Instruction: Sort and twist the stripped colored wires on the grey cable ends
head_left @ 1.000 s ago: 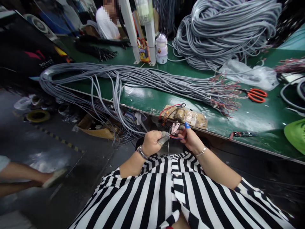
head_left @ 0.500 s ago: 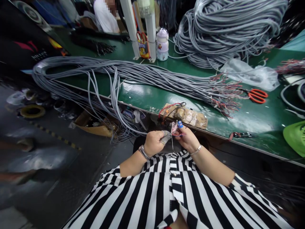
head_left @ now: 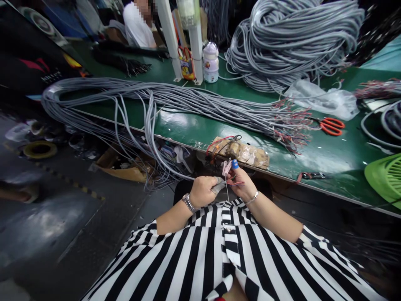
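My left hand (head_left: 203, 190) is closed around the end of a grey cable (head_left: 184, 177), with grey coverings on the thumb and a finger. Thin red and blue wires (head_left: 234, 183) fan out from that end towards my right hand (head_left: 244, 186), whose fingers are curled in on them. A blue wrap covers my right thumb, which lies right beside a small pink clip-like piece (head_left: 226, 168) at the bench edge. One pale strand (head_left: 227, 193) hangs down between the hands. How the right fingertips meet the wires is partly hidden.
A wooden block (head_left: 250, 156) with leads sits at the bench edge. Behind it lie a grey cable bundle (head_left: 188, 98), orange-handled scissors (head_left: 332, 125) and a big cable coil (head_left: 291, 46). A dark tool (head_left: 313, 175) and a green basket (head_left: 385, 179) are rightward. Another person (head_left: 138, 27) sits behind.
My right hand has moved left, its thumb now close to the pink piece and my left hand. The left hand keeps its grip on the cable. A passer-by's legs at left have mostly left view.
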Motion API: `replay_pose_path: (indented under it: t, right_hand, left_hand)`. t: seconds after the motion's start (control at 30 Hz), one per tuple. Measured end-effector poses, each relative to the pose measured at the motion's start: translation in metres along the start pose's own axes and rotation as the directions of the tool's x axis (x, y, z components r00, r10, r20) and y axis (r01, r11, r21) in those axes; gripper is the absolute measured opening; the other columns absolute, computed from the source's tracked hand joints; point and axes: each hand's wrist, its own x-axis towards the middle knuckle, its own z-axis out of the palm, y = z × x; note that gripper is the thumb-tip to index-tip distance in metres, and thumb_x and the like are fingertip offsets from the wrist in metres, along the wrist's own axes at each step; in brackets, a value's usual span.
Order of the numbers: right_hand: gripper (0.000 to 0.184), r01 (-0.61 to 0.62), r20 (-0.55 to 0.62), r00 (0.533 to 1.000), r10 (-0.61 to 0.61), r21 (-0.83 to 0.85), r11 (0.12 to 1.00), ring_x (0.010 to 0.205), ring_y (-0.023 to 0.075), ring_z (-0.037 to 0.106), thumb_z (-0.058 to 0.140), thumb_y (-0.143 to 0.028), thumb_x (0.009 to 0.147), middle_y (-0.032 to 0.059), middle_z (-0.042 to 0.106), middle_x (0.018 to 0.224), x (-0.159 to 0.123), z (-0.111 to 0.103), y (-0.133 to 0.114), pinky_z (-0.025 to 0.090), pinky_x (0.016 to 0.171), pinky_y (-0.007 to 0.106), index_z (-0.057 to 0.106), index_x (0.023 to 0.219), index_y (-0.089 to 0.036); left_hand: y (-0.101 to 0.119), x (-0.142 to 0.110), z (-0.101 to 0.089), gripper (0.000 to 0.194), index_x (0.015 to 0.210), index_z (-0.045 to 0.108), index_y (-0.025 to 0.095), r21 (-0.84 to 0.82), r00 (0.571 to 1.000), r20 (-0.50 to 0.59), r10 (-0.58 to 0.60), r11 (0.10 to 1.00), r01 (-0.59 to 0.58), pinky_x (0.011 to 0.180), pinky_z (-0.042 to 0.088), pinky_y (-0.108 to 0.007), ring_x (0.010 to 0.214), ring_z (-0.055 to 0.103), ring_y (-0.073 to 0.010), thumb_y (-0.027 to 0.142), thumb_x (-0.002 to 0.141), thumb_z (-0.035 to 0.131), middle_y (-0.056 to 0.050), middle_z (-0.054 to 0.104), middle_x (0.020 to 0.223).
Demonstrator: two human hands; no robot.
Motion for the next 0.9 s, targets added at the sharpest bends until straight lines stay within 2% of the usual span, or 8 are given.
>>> replay_pose_path:
  t: [0.07,0.17,0.27,0.37,0.5,0.7,0.9]
  right_hand:
    - [0.049,-0.019,0.006,1.000,0.018,0.013,1.000,0.046,0.0056,0.041,0.079,-0.062,0.059,-0.0034,0.055,0.060,-0.002,-0.003,0.001,0.030,0.038,0.017,0.057,0.071,-0.019]
    - [0.051,-0.070,0.019,0.997,0.070,0.002,0.998,0.045,0.0050,0.040,0.076,-0.064,0.061,-0.0015,0.058,0.064,-0.005,-0.009,0.001,0.023,0.034,0.016,0.057,0.073,-0.018]
    - [0.050,-0.108,0.005,0.994,0.108,-0.018,0.994,0.044,0.0042,0.038,0.076,-0.063,0.062,0.0001,0.060,0.066,-0.008,-0.014,-0.001,0.018,0.032,0.015,0.056,0.074,-0.018]
    - [0.048,-0.113,0.002,0.994,0.113,-0.037,0.993,0.044,0.0044,0.038,0.074,-0.062,0.066,0.0007,0.060,0.067,-0.008,-0.017,-0.001,0.017,0.032,0.015,0.056,0.074,-0.018]
    - [0.049,-0.154,0.013,0.988,0.154,-0.042,0.987,0.042,0.0031,0.034,0.073,-0.063,0.068,0.0001,0.059,0.064,-0.007,-0.020,0.000,0.015,0.032,0.014,0.055,0.071,-0.017]
    - [0.048,-0.160,0.068,0.983,0.168,-0.108,0.981,0.041,0.0033,0.031,0.069,-0.064,0.070,0.0006,0.060,0.065,-0.006,-0.020,-0.008,0.012,0.032,0.016,0.059,0.072,-0.017]
    - [0.051,-0.126,0.115,0.983,0.145,-0.158,0.979,0.042,0.0027,0.033,0.068,-0.066,0.069,0.0014,0.062,0.069,-0.007,-0.017,-0.018,0.011,0.033,0.015,0.061,0.078,-0.016]
  left_hand:
    - [0.002,-0.003,-0.005,0.026,0.073,0.068,0.016,-0.041,1.000,-0.015,-0.001,0.999,0.000,0.058,0.048,-0.024,0.060,0.066,-0.0150,0.032,0.089,0.056,-0.005,0.070,0.065]
    - [0.006,-0.012,-0.015,0.023,0.081,0.070,0.016,-0.075,0.998,-0.047,0.035,0.996,-0.038,0.063,0.051,-0.024,0.066,0.068,-0.0151,0.032,0.090,0.056,-0.006,0.073,0.073]
    - [0.011,-0.026,-0.024,0.023,0.081,0.070,0.016,-0.069,0.996,-0.045,0.074,0.995,-0.077,0.062,0.051,-0.025,0.062,0.067,-0.0143,0.032,0.090,0.055,-0.005,0.071,0.067]
    - [0.014,-0.040,-0.032,0.026,0.077,0.069,0.016,-0.049,0.995,-0.035,0.093,0.994,-0.095,0.059,0.048,-0.025,0.057,0.062,-0.0134,0.034,0.090,0.055,-0.004,0.067,0.060]
    - [0.014,-0.051,-0.037,0.023,0.082,0.069,0.017,-0.007,0.993,-0.082,0.090,0.996,-0.090,0.056,0.044,-0.026,0.054,0.059,-0.0128,0.032,0.090,0.054,-0.004,0.066,0.059]
    - [0.010,-0.045,-0.031,0.014,0.081,0.068,0.016,0.045,0.980,-0.150,0.130,0.991,-0.125,0.056,0.044,-0.028,0.055,0.061,-0.0139,0.024,0.086,0.057,-0.005,0.069,0.064]
    - [0.006,-0.030,-0.025,0.016,0.093,0.069,0.015,0.065,0.976,-0.151,0.156,0.987,-0.148,0.061,0.049,-0.028,0.062,0.066,-0.0154,0.019,0.084,0.056,-0.006,0.072,0.071]
